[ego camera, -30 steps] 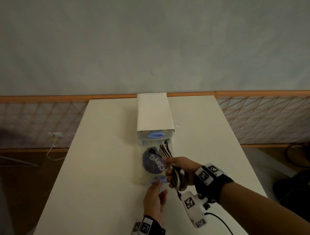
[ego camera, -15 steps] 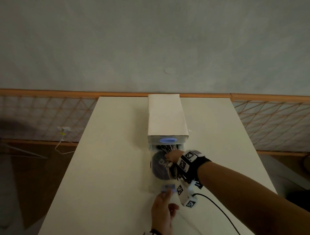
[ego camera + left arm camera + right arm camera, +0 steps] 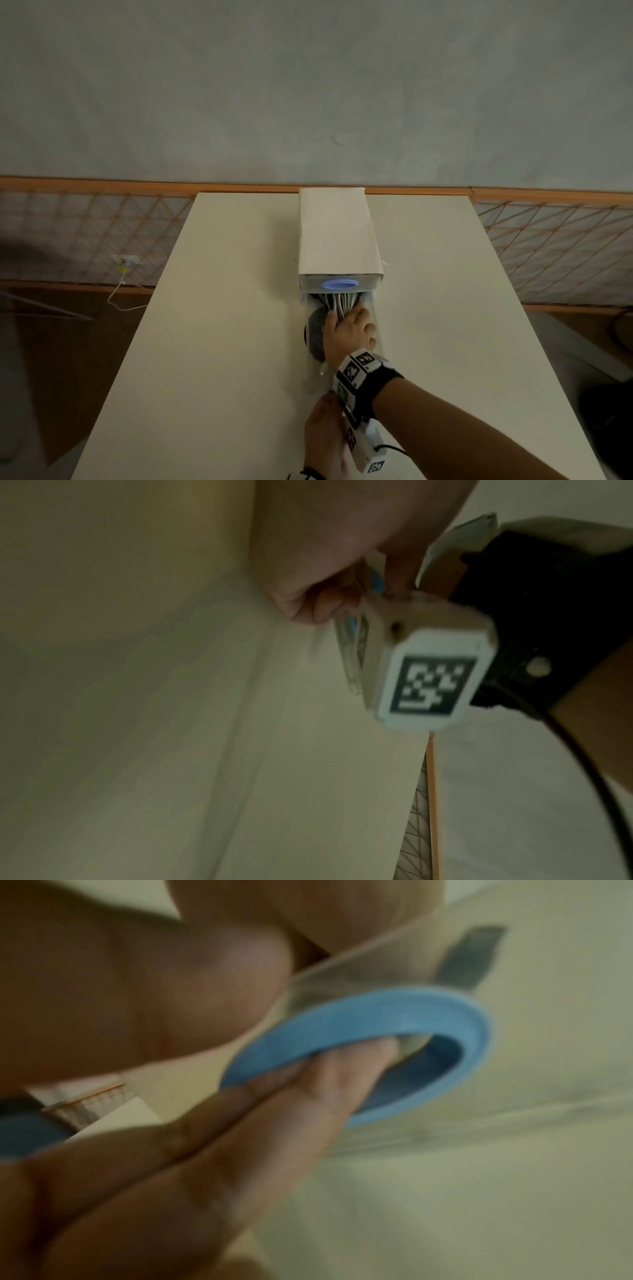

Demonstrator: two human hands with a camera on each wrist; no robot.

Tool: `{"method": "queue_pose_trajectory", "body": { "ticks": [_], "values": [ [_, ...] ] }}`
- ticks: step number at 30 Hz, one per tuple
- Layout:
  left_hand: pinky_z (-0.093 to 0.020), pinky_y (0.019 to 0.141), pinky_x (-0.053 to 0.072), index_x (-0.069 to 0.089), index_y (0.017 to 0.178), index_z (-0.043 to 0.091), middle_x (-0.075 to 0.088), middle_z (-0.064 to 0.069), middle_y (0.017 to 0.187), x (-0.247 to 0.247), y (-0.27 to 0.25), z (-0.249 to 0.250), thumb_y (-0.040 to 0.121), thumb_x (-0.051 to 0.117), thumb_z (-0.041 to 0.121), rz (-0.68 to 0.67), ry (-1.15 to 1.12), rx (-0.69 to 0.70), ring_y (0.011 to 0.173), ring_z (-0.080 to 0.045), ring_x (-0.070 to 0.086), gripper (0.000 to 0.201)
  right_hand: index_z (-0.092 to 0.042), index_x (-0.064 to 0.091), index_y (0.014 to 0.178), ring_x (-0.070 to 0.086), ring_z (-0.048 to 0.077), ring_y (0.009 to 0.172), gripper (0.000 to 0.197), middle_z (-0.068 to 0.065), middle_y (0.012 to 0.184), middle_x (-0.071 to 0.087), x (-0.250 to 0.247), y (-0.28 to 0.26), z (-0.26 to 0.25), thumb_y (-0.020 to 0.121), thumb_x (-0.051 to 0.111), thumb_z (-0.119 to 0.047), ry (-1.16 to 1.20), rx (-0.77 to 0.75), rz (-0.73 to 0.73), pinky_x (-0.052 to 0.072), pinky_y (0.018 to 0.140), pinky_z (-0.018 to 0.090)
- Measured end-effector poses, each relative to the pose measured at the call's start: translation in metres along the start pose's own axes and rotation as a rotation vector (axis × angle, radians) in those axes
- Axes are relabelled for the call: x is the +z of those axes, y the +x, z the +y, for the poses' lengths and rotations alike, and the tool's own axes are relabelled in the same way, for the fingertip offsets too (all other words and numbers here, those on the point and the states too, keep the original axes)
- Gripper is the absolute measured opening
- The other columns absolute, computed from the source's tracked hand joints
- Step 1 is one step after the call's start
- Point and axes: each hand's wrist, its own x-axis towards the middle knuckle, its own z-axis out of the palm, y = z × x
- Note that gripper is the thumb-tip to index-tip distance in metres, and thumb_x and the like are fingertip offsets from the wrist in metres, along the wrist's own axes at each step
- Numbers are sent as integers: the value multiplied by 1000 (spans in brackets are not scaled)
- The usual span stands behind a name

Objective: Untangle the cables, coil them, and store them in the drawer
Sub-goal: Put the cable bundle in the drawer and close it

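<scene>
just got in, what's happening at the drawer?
A person is stowing cables. Their right hand is inside the pulled-out clear drawer of the small white drawer unit on the table, pushing the coiled cable bundle toward the back. Their left hand holds the drawer's front by its blue handle. A dark round object also lies in the drawer, which is not yet closed.

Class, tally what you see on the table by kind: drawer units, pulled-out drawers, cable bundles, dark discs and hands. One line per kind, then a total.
Drawer unit: 1
Drawer pulled out: 1
Cable bundle: 1
Dark disc: 1
Hands: 2, the right hand on the bundle, the left hand at the drawer's front
Total: 6
</scene>
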Motion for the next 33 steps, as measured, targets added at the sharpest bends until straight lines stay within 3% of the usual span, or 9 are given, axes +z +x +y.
{"method": "queue_pose_trajectory", "body": {
  "ticks": [6,9,12,15,17,20,26,31,33],
  "values": [
    [-26,51,29,69,74,9,54,-7,52,13,-9,26,87,64,10,72,-165,-109,51,-17,38,15,-7,-4,151,-7,28,147,72,13,160,-7,-15,-11,31,89,19,-35,-76,-470,-88,-8,117,35],
    [-27,57,32,70,73,12,61,-6,60,12,-11,25,89,59,7,62,-221,-99,59,-17,43,20,-11,-1,152,-10,22,147,81,8,161,-6,-24,-29,49,87,-9,-59,-248,-771,-233,-6,120,40],
    [-30,65,38,71,78,14,69,-4,63,11,-12,23,92,56,13,36,-241,-76,69,-19,53,20,-16,3,152,-11,19,147,96,5,160,-5,-32,-36,64,74,-14,-68,-343,-899,-390,-9,119,36],
    [-28,62,38,69,75,14,62,-7,69,11,-14,24,91,60,14,48,-220,-104,65,-17,47,18,-18,43,142,27,27,143,83,9,154,32,-37,-28,68,89,-8,-56,-383,-971,-311,17,118,42],
    [-28,63,39,67,76,13,57,-9,71,12,-15,26,90,60,10,57,-207,-120,65,-18,44,16,-27,73,104,61,29,109,50,4,119,64,-38,-23,66,96,26,-42,-408,-970,-204,51,90,40],
    [-27,62,39,69,82,11,57,-8,73,9,-16,26,86,64,9,62,-230,-149,66,-18,42,7,-24,75,71,59,26,77,35,2,91,59,-30,-16,64,80,45,-39,-377,-962,-104,45,65,30],
    [-29,64,42,69,87,9,69,-7,78,7,-12,23,87,64,7,64,-229,-148,70,-19,46,6,0,68,100,60,35,94,28,14,113,53,-24,-13,47,91,48,-19,-412,-740,-263,36,68,28],
    [-30,66,42,69,93,12,68,-10,80,-10,-5,26,91,56,9,27,-135,-111,72,-23,54,14,-8,64,65,57,29,67,30,9,69,60,-22,-32,67,84,47,-24,-330,-1037,-177,50,65,32],
    [-29,65,42,70,95,12,72,-9,79,-24,-5,35,92,51,8,-62,-10,-122,72,-24,58,20,-13,66,67,54,24,67,23,4,69,60,-20,-40,80,76,51,-28,-411,-1144,-132,46,73,33]
  ]
}}
